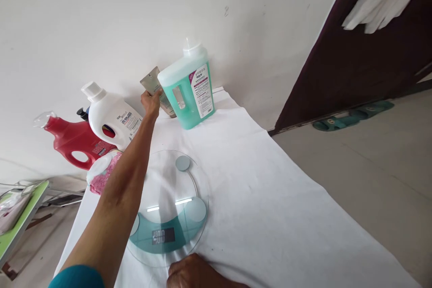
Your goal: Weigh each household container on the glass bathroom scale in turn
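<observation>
My left hand reaches to the back of the table, its fingers closed on a beige squeeze tube that leans by the wall. Just right of it stands a large jug of green liquid with a white cap, partly covering the tube. Under my left forearm lies a round glass scale with a lit digital display. My right hand rests curled at the scale's near edge, cut off by the frame bottom; nothing shows in its fingers.
Left of my arm stand a white detergent bottle, a red bottle and a pink-and-white pack. White cloth covers the table. A green-topped table is at far left; green slippers lie on the floor.
</observation>
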`<action>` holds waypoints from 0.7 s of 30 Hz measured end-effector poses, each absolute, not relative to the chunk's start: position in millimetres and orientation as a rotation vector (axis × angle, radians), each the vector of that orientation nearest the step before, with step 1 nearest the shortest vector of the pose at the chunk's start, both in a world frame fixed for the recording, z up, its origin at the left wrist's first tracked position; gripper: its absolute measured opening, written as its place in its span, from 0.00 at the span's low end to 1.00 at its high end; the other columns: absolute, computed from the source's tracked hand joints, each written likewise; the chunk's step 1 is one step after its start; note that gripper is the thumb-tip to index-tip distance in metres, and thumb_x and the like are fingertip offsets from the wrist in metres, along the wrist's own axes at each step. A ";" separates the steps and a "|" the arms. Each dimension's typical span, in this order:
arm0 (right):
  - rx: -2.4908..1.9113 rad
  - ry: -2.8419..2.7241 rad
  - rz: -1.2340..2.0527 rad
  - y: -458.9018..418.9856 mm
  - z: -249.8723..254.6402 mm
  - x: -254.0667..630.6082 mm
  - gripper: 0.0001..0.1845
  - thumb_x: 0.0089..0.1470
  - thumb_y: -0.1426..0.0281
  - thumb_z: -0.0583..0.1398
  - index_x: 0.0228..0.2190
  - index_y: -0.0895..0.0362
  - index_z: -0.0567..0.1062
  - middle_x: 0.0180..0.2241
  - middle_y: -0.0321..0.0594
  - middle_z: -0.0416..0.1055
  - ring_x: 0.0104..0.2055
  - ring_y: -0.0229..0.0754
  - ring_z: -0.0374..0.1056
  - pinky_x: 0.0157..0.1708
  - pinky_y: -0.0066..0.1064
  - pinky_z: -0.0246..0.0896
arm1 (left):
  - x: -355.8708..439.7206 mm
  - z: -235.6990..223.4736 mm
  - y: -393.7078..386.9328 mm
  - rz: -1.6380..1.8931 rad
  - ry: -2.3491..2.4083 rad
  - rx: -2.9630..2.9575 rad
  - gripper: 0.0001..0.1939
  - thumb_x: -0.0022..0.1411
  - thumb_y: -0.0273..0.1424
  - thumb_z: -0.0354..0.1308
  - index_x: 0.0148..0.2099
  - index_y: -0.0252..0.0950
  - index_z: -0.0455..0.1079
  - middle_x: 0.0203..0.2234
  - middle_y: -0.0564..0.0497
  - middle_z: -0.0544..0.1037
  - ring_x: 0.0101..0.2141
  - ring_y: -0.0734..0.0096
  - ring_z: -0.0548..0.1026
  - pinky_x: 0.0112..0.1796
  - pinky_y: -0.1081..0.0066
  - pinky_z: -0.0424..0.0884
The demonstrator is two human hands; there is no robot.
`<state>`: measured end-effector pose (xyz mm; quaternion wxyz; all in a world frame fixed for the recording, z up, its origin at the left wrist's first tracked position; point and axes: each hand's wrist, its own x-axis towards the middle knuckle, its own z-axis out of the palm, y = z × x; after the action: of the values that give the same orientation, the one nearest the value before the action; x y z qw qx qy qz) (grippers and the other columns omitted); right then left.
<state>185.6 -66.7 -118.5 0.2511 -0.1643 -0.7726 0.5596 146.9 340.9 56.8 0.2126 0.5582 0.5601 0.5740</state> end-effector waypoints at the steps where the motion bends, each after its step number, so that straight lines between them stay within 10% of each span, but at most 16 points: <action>1: -0.458 -2.089 1.509 -68.1 -118.1 186.2 0.29 0.62 0.63 0.63 0.18 0.55 0.54 0.21 0.30 0.56 0.26 0.33 0.58 0.26 0.25 0.49 | 142.0 57.9 334.7 1.635 1.536 1.536 0.11 0.52 0.33 0.67 0.34 0.37 0.68 0.33 0.49 0.77 0.38 0.62 0.76 0.39 0.65 0.74; 21: -0.686 -1.996 1.521 -77.5 -56.5 215.5 0.23 0.62 0.69 0.59 0.19 0.56 0.56 0.21 0.30 0.56 0.24 0.31 0.53 0.26 0.29 0.46 | 44.7 62.5 64.5 1.542 1.303 1.597 0.17 0.51 0.43 0.75 0.36 0.38 0.79 0.33 0.49 0.84 0.34 0.61 0.81 0.38 0.63 0.78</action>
<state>215.5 -77.5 -56.5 0.2669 -0.2542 -0.7394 0.5634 44.7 64.5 62.5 0.2798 0.5955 0.4859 0.5752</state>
